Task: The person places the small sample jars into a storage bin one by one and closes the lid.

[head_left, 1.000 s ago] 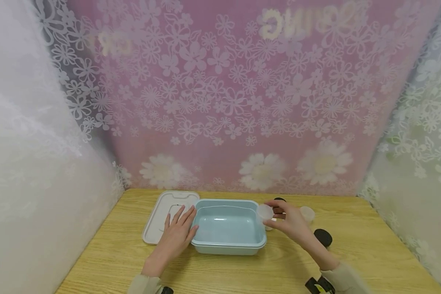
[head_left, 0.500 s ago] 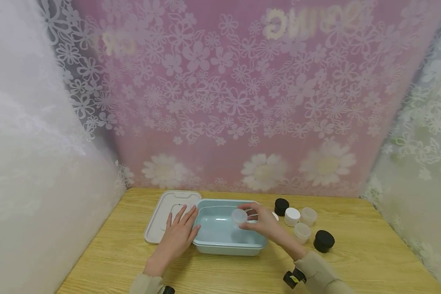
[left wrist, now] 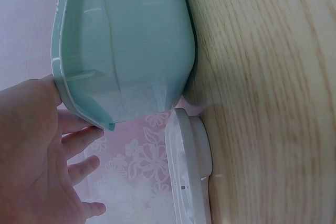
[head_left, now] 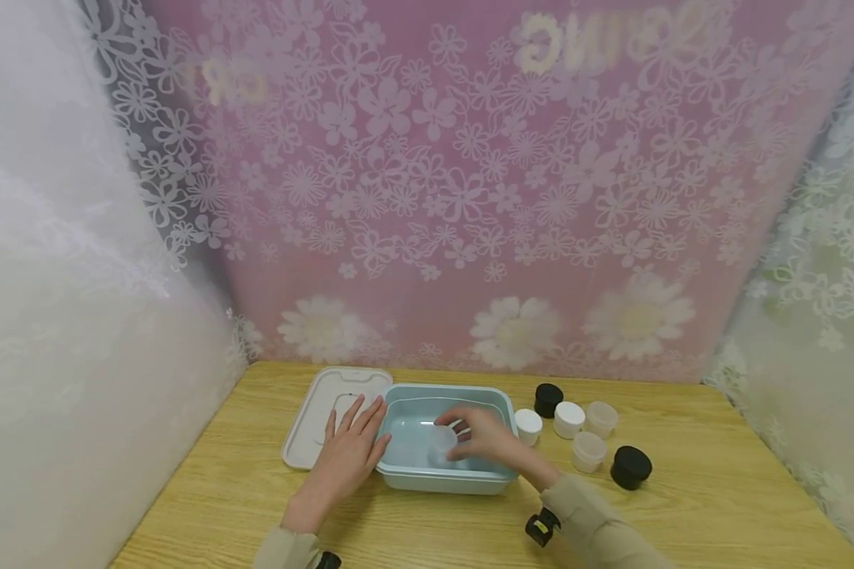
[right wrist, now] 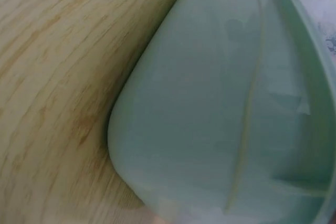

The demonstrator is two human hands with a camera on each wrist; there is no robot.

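Inside the blue tub (head_left: 444, 483): clear jar (head_left: 441, 446) held in my right hand (head_left: 485, 436).
Thumb and fingers pinch the jar; contact with the tub floor cannot be determined. My left hand (head_left: 346, 454), fingers extended and released, rests against the rim.

Two black jars (head_left: 630, 467), two white jars (head_left: 569, 420), three translucent jars (head_left: 589, 452), one tub (head_left: 444, 482), one lid (head_left: 313, 423)

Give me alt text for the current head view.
A person's right hand holds a translucent jar inside a light-blue tub on a wooden table, the left hand touching the tub's left rim. A white lid lies left of the tub; right of it stand two black jars, two white jars and two more translucent jars.
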